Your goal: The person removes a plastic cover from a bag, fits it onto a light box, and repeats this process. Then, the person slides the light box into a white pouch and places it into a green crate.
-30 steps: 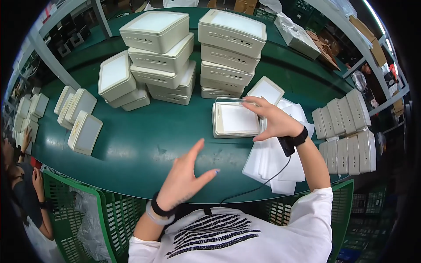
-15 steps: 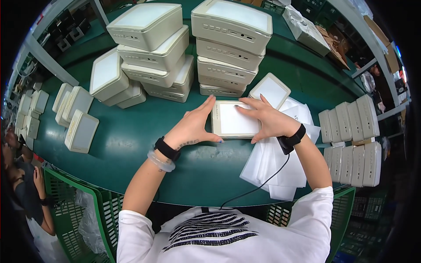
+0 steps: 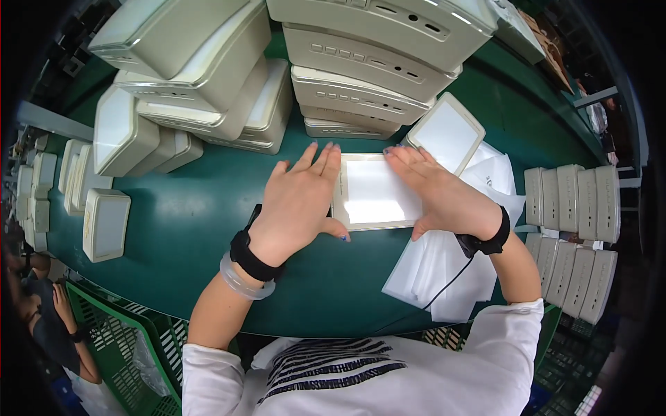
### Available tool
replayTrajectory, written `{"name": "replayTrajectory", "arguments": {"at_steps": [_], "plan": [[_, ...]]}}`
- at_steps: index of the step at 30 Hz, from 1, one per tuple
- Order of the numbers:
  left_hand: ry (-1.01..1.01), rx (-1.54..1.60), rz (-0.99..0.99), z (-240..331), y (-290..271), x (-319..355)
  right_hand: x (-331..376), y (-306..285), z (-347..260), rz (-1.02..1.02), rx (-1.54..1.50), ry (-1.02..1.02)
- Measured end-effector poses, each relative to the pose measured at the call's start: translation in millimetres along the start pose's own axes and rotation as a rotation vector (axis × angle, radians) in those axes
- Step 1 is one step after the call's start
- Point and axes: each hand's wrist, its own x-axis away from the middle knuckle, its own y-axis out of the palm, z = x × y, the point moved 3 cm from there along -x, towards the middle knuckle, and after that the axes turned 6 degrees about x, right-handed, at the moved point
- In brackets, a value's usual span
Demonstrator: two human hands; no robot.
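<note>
Left hand (image 3: 298, 204), fingers and thumb apart, at 9 o'clock edge of cream device (image 3: 378, 194), which lies screen-up on green bench (image 3: 333, 291); right hand (image 3: 451, 197), likewise spread, over its 3 o'clock edge. White sheets (image 3: 437, 270) toward 5 o'clock, tall stack (image 3: 368, 59) at 12 o'clock.

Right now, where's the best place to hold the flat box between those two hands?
Probably by the short left and right edges of the flat box, left hand coming from the left, right hand from the right. It lies white face up on the green table, so its underside looks hard to reach, and stacked boxes stand close behind.
</note>
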Motion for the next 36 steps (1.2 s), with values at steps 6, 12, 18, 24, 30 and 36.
{"name": "replayTrajectory", "arguments": {"at_steps": [6, 12, 18, 24, 30, 36], "plan": [[-0.038, 0.000, -0.013, 0, -2, 0, -1, 1, -2, 0.020, 0.078, -0.014], [-0.179, 0.299, 0.039, -7, 11, 19, 9, 16, -9, 0.210, 0.222, -0.011], [-0.183, 1.285, 0.424, 3, 25, 59, 37, 19, -70, 0.467, 0.245, -0.102], [0.175, 1.128, 1.003, 27, -7, 109, 54, 17, -134, 1.022, 0.353, -0.323], [0.348, 0.878, 1.112, 33, -19, 149, 39, 5, -153, 1.029, -0.756, -0.338], [0.349, 0.991, 1.029, 39, -36, 165, 35, 37, -145, 1.068, -0.840, -0.132]]}}
